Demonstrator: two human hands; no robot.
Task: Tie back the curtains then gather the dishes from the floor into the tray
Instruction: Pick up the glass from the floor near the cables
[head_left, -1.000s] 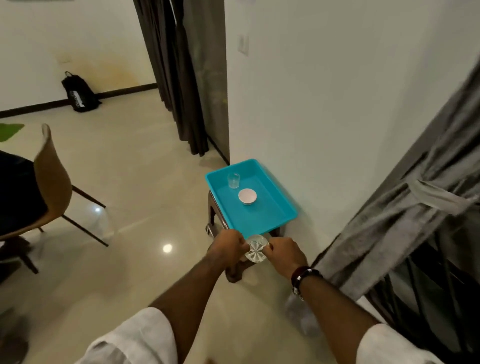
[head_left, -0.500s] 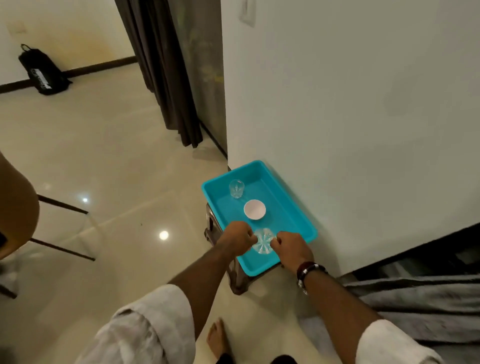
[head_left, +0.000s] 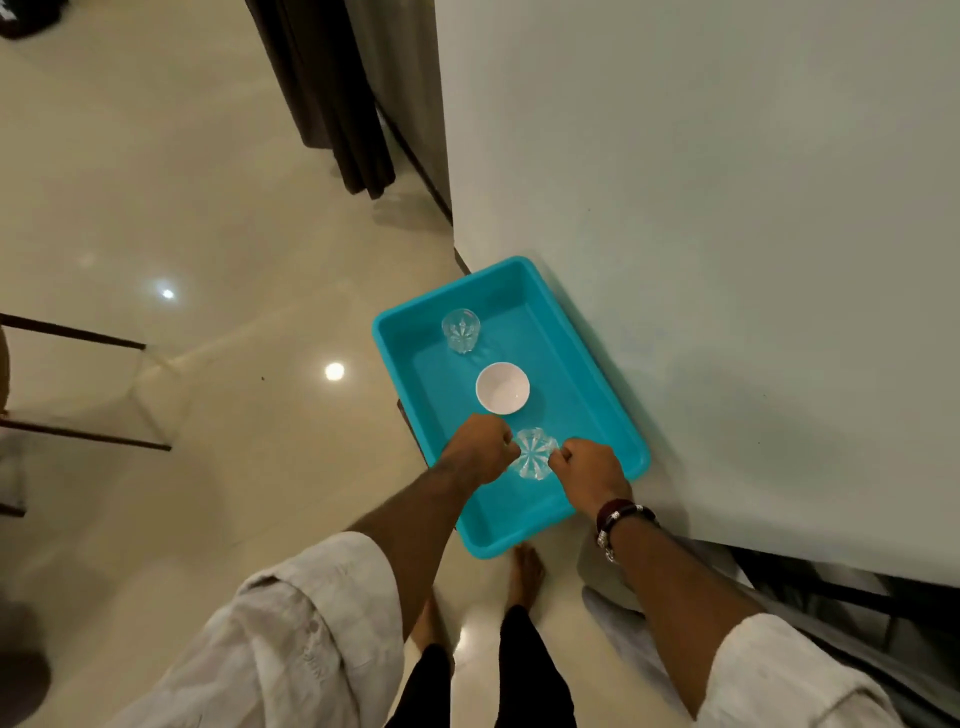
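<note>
clear cut glass, ribbed so that its base shows a star of radiating lines, makes up the small tumbler (head_left: 534, 457) held over the near half of the turquoise tray (head_left: 582, 415). the left hand (head_left: 480, 451) pinches its rim from one side and the right hand (head_left: 589, 470) from the other, fingers curled tight against the glass; whether its base already touches the tray floor cannot be told. farther along the tray sits a small white bowl (head_left: 502, 388), round, plain and upright, and beyond it, near the far end, stands a second clear tumbler (head_left: 460, 330) with the same star pattern in its bottom. the three dishes lie roughly in a line down the middle of the tray. the tray is rectangular with rounded corners and a raised lip, its long side just beside a pale wall (head_left: 727, 208). a beaded bracelet (head_left: 618, 517) circles the right wrist. a dark curtain (head_left: 332, 93) hangs at the wall's far corner, down to the glossy cream floor (head_left: 182, 234).
</note>
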